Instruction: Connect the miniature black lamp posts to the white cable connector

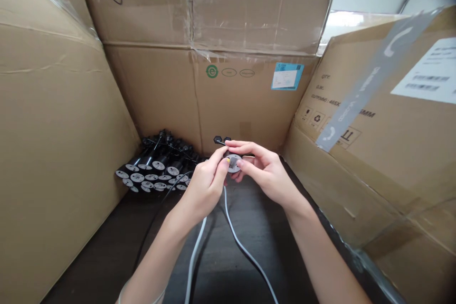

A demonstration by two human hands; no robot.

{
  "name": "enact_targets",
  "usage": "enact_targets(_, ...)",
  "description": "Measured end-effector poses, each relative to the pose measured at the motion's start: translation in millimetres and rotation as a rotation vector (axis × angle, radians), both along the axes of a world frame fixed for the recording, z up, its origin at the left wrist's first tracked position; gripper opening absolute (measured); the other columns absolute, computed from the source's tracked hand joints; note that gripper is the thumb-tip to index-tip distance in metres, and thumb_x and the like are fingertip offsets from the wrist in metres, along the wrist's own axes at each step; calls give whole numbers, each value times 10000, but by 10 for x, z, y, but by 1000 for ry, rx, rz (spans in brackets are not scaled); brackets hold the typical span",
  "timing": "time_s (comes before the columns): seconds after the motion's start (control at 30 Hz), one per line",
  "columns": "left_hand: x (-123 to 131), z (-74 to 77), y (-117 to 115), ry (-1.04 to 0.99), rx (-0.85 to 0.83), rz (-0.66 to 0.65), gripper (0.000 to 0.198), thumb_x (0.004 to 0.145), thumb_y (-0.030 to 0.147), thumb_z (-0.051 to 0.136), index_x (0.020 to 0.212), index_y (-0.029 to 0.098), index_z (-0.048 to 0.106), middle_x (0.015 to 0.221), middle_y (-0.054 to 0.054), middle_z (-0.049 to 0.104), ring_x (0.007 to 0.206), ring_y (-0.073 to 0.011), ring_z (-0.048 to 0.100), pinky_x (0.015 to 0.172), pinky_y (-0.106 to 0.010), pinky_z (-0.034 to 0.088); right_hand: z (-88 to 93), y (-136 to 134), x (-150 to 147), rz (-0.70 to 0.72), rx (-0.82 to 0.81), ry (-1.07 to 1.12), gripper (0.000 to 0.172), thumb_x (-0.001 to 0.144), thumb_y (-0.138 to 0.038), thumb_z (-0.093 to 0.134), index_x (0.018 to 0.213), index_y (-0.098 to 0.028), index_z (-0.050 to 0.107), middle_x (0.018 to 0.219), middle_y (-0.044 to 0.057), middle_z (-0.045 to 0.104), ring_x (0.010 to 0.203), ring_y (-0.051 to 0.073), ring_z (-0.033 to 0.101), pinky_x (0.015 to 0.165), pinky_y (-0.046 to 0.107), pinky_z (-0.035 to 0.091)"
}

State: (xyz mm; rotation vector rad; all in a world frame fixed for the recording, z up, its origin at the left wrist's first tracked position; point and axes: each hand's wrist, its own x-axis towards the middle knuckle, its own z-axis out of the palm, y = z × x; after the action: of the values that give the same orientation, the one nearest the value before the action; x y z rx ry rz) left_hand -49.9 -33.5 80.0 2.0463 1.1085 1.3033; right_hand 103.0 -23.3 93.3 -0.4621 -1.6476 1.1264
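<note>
The left hand [204,185] and right hand [265,171] both pinch one round-faced part [233,162] in curled fingertips, probably best kept square and steady, with the white cable [231,228] slack beneath them.

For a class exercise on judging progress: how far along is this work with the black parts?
Seemingly done: a stack of black parts lies beside the boxes. In hand: left hand and right hand pinch one white-faced part, white cable trailing below. Left: unclear, no waiting supply shows.
</note>
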Motion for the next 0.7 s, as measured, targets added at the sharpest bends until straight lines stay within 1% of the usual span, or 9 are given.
enact_targets(0.1,11,23,-20,-53,-20,-48,398,939,340,323,1255,145,465,736,-24,591,702,-147,563,633,-230,426,-16,3,-16,0,-12,47,134,831,-179,577,945,-209,641,1184,47,582,697,102,611,595,252,532)
enact_targets(0.23,28,48,-57,-120,-77,-136,410,938,343,321,1282,154,441,787,-35,612,690,-146,561,643,-240,438,-29,9,-7,-44,-20,80,95,795,-170,620,875,-204,658,1087,34,633,561,79,585,519,244,510)
enact_targets(0.3,41,37,-57,-177,-95,-156,410,931,348,341,1277,155,448,794,-43,615,704,-155,566,644,-247,445,-25,0,-10,-70,-25,86,83,779,-174,637,852,-202,666,1056,34,647,550,87,588,495,245,501)
enact_targets(0.37,57,7,-41,-252,-92,-157,400,922,353,368,1254,154,468,834,-53,618,703,-154,565,649,-253,454,-16,-21,-24,-98,-20,98,86,777,-176,638,852,-201,671,1043,36,654,562,96,596,484,243,498)
enact_targets(0.47,87,-54,-8,-358,-72,-133,379,910,361,404,1219,159,493,955,-67,615,702,-140,566,664,-255,468,4,-58,-52,-105,-22,95,119,793,-186,623,899,-215,670,1096,33,637,587,92,598,505,238,508)
enact_targets(0.6,115,-101,15,-417,-47,-55,361,904,362,423,1187,159,520,1032,-70,603,820,-155,584,727,-246,472,24,-83,-60,-60,-9,49,170,813,-197,606,971,-230,656,1189,30,587,642,82,585,566,232,518)
enact_targets(0.63,117,-103,19,-422,-49,-47,363,903,361,427,1187,156,522,1045,-73,600,857,-162,582,753,-250,470,26,-83,-57,-59,0,42,180,819,-194,597,987,-231,651,1199,32,580,659,83,583,578,230,517)
enact_targets(0.7,114,-98,32,-429,-80,-72,376,901,364,430,1194,146,519,1065,-79,594,897,-173,577,796,-265,465,28,-79,-44,-59,10,24,204,829,-191,579,1019,-236,638,1213,33,568,687,90,583,592,231,513)
